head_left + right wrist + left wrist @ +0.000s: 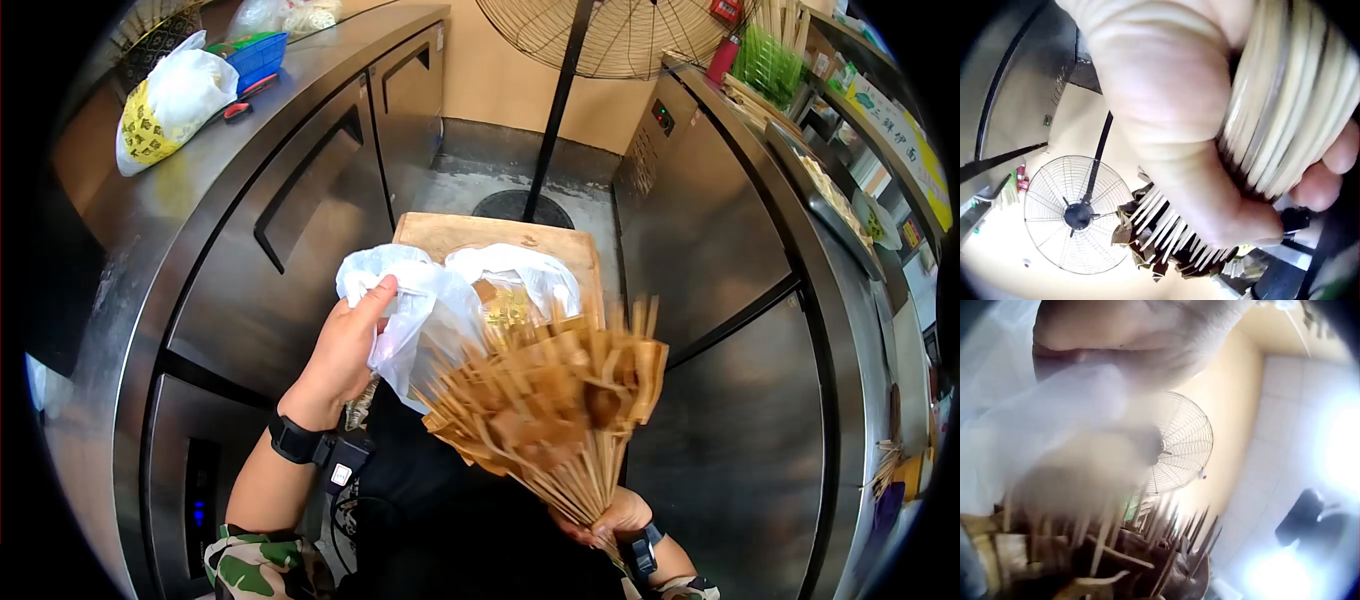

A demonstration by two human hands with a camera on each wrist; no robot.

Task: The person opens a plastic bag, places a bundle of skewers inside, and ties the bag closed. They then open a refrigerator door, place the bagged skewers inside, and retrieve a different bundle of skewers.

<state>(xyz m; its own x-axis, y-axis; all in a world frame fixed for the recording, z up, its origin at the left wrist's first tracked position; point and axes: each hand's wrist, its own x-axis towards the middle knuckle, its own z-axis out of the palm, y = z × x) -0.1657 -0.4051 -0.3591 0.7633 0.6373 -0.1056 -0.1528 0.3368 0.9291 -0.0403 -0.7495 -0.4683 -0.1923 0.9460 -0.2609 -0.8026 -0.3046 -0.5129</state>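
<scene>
Steel counters (215,155) are flanking both hands, one running out to the left of the left hand (345,345), the other to the right of the right hand (612,515). A wooden board (420,230) is lying between them, beyond the hands. The bundle of skewers (585,470) is fanning up and inward from the right hand, which is closing tightly round the bare sticks, probably so that the flat brown pieces (540,430) are spreading free of the fingers. A white plastic bag (430,300) is hanging from the left hand, which is pinching it near the top between thumb and fingers, apparently to control its loose film. Just beyond it, a second bag (555,275) with gold print is resting on the board.
</scene>
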